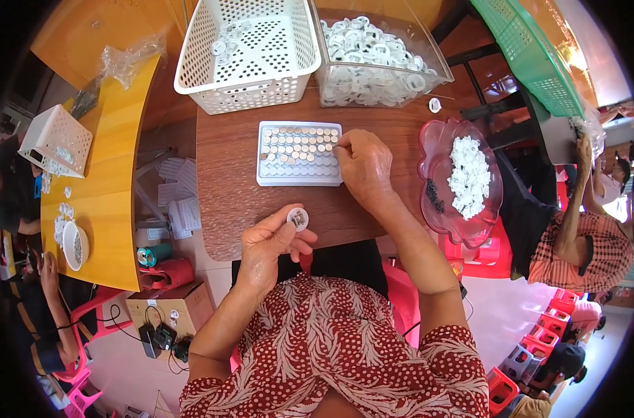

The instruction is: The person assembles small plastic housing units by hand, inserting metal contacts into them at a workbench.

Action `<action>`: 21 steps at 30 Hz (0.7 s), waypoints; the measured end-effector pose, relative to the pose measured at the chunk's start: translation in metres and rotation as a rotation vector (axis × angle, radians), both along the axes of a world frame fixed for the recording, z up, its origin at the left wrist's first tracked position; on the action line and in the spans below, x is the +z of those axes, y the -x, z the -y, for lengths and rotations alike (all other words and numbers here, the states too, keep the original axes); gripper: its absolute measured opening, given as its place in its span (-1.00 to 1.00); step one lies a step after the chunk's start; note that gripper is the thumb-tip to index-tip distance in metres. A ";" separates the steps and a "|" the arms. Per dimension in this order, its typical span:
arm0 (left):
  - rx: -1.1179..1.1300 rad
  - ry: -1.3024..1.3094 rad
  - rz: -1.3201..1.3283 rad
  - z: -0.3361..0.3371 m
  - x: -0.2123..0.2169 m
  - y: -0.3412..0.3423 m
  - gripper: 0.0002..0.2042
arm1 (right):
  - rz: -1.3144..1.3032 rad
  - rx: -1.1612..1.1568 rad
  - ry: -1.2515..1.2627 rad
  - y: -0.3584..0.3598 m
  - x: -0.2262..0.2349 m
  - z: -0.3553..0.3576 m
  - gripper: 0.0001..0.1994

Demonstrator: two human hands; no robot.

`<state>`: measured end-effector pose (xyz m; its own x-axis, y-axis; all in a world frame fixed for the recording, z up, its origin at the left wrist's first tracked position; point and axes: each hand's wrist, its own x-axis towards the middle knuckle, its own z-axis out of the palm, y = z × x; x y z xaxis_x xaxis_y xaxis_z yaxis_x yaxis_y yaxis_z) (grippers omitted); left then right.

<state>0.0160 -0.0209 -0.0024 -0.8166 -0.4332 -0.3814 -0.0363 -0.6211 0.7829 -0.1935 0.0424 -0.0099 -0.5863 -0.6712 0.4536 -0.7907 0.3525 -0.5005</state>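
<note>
Left hand (271,244) pinching white ring (297,219) face-up for loading; right hand (362,167) fingertips pinching small disc at grid tray (299,153) edge

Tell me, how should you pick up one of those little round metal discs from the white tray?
Probably from straight above, pinching its rim with fingertips. The discs lie flat in the pockets of the white tray, side by side, so only their tops show. The right hand reaches at the tray's right edge this way, while the left hand holds a small white round part.
</note>
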 end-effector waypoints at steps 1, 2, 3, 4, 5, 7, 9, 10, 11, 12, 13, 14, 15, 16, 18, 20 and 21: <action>0.002 0.000 0.003 0.001 0.000 0.001 -0.65 | 0.038 -0.008 -0.004 0.001 -0.001 0.000 -0.91; -0.004 -0.012 0.001 0.002 0.001 0.001 -0.65 | 0.042 -0.007 -0.006 0.002 -0.001 0.000 -0.91; -0.009 -0.023 0.000 0.002 0.001 0.001 -0.65 | 0.075 -0.003 0.004 0.002 -0.001 -0.002 -0.91; -0.009 -0.025 0.006 0.003 0.001 0.002 -0.65 | 0.109 0.002 0.014 0.001 0.000 -0.004 -0.91; -0.017 -0.068 -0.011 0.004 0.001 0.002 -0.65 | 0.117 0.004 0.012 -0.001 0.001 -0.005 -0.91; -0.032 -0.120 -0.028 0.007 0.002 0.002 -0.65 | 0.071 0.077 0.166 -0.010 0.006 -0.011 -0.89; -0.031 -0.131 -0.034 0.008 0.003 0.002 -0.65 | 0.091 0.129 0.193 -0.027 0.020 -0.019 -0.87; -0.033 -0.137 -0.046 0.008 0.004 0.001 -0.65 | 0.105 0.178 0.224 -0.036 0.025 -0.024 -0.86; -0.031 -0.139 -0.042 0.007 0.005 0.002 -0.65 | 0.108 0.255 0.248 -0.044 0.026 -0.029 -0.83; -0.036 -0.124 -0.040 0.007 0.006 0.003 -0.65 | 0.074 0.301 0.245 -0.051 0.025 -0.033 -0.83; -0.039 -0.109 -0.037 0.006 0.006 0.003 -0.65 | 0.039 0.348 0.244 -0.057 0.025 -0.034 -0.82; -0.042 -0.111 -0.036 0.005 0.007 0.003 -0.65 | 0.002 0.379 0.279 -0.063 0.026 -0.035 -0.82; -0.035 -0.087 -0.046 0.003 0.008 0.003 -0.66 | 0.003 0.377 0.278 -0.067 0.026 -0.037 -0.82; -0.027 -0.063 -0.056 0.001 0.008 0.003 -0.67 | -0.027 0.390 0.280 -0.070 0.026 -0.038 -0.80; -0.025 -0.049 -0.054 -0.002 0.008 0.003 -0.67 | -0.092 0.416 0.279 -0.073 0.025 -0.039 -0.76; -0.024 -0.035 -0.053 -0.005 0.010 0.003 -0.68 | -0.119 0.435 0.274 -0.073 0.023 -0.040 -0.76; -0.021 -0.013 -0.057 -0.006 0.011 0.002 -0.68 | -0.147 0.454 0.267 -0.073 0.022 -0.040 -0.75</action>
